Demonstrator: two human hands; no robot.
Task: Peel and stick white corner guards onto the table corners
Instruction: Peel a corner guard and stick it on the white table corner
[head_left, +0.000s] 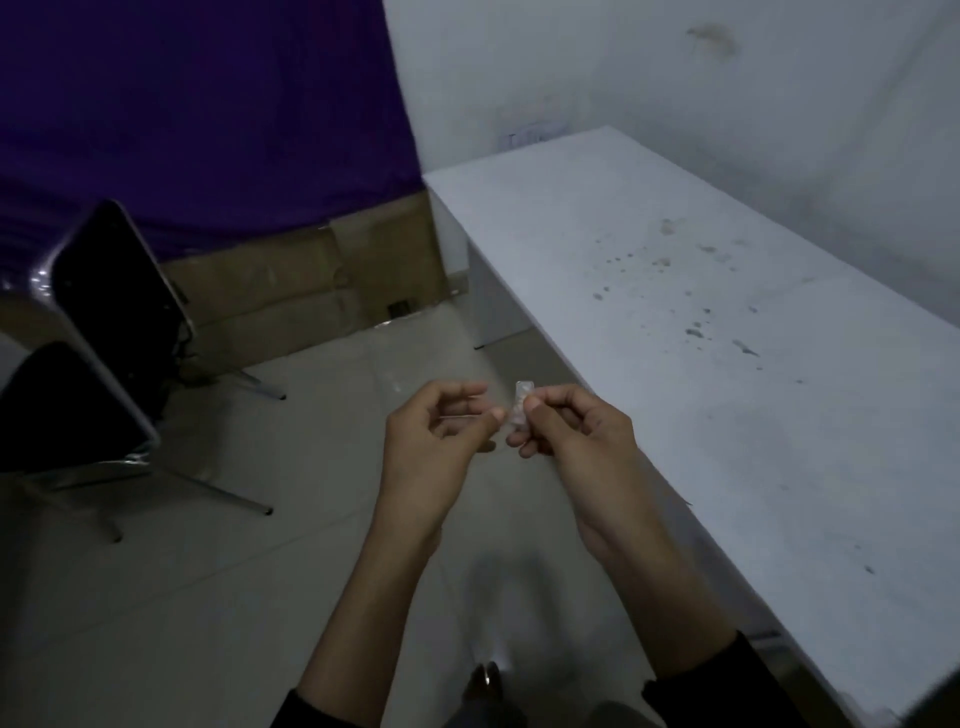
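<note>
Pinching a guard beside the table

Pinching a small pale guard (520, 411) between thumb and forefinger, the right hand (576, 436) holds it upright in the air, its other fingers curled under. The left hand (436, 441) faces it from the other side, fingers curled inward, thumb tip right at the guard's left edge. The picture is too dim and the piece too small to tell whether this hand grips the guard, holds a film, or only touches it. Both forearms are bare, and dark sleeves (727, 686) show at the bottom edge.

The guard hangs above the pale tiled floor (311, 545), just left of the table's long edge and not touching the table (675, 312). The tabletop is white and speckled with dark spots and smudges. Its far left corner points toward the back of the room, and its far side lies along a white wall (623, 78) that has a stain high up.

To the left, well apart from the hands, stands a black chair (104, 322) with metal legs. Behind the chair, flattened cardboard (291, 291) leans along the floor under a purple cloth (208, 104) that covers the back wall.
</note>
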